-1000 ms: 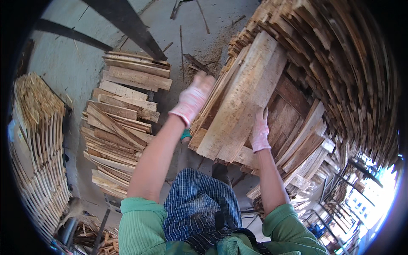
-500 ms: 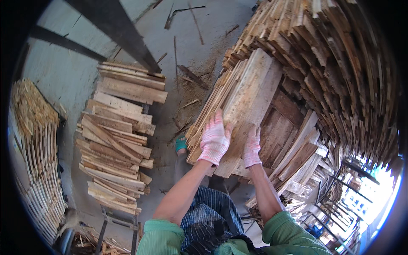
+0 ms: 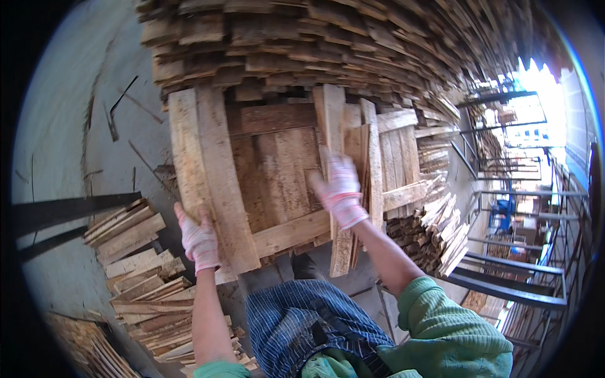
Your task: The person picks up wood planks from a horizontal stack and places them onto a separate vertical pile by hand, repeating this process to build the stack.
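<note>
Item: pale rough-sawn wooden plank [image 3: 211, 183], long and wide, standing nearly upright against a leaning wooden pallet frame [image 3: 283, 170]. Its lower end sits near the person's knees; its top reaches the underside of a tall stack of weathered grey-brown boards [image 3: 302, 44].

Left hand [image 3: 198, 239], in a pink-and-white knit glove: fingers curled around the plank's left edge near its lower end, closed on the wood.

Right hand [image 3: 340, 189], same kind of glove: fingers spread wide and flat against a narrow upright wooden slat [image 3: 334, 132] on the frame; whether it grips anything cannot be told.

Edges and room: the plank's left edge stands free, with bare grey concrete floor [image 3: 75, 126] open beside it, scattered with thin dark metal rods [image 3: 120, 104]. A dark steel beam [image 3: 69, 208] crosses low left. To the right, a narrow aisle runs between stacked wood and blue-grey metal railings [image 3: 517, 258].

Holdings nearby: a low heap of short pale wooden offcuts [image 3: 145, 271] lies just left of the left forearm; a second pile of short boards [image 3: 435, 227] lies right of the frame. The person wears a blue checked apron [image 3: 302, 321] and green sleeves [image 3: 441, 327].
</note>
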A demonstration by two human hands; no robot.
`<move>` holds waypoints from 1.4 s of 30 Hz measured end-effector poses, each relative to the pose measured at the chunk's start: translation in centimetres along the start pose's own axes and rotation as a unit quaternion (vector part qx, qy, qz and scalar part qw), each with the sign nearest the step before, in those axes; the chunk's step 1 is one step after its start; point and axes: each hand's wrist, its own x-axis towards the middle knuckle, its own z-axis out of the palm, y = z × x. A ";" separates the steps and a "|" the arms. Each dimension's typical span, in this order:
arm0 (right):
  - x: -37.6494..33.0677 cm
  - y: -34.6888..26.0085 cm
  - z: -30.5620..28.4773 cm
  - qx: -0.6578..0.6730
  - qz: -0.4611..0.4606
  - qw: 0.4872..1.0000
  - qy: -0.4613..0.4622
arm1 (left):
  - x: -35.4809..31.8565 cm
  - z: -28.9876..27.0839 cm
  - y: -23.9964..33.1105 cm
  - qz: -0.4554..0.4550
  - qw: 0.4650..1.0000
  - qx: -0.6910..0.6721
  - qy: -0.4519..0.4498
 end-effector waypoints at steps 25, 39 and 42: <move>2.5 28.9 -8.6 0.257 0.257 0.929 -0.061 | -12.4 8.9 16.4 0.325 0.940 0.086 -0.057; 2.6 27.8 -0.4 0.066 0.290 0.944 -0.143 | -20.5 26.4 20.9 0.225 0.941 0.237 -0.089; 3.8 28.0 -2.5 0.105 0.265 0.951 -0.122 | -20.9 22.4 17.7 0.283 0.938 0.198 0.007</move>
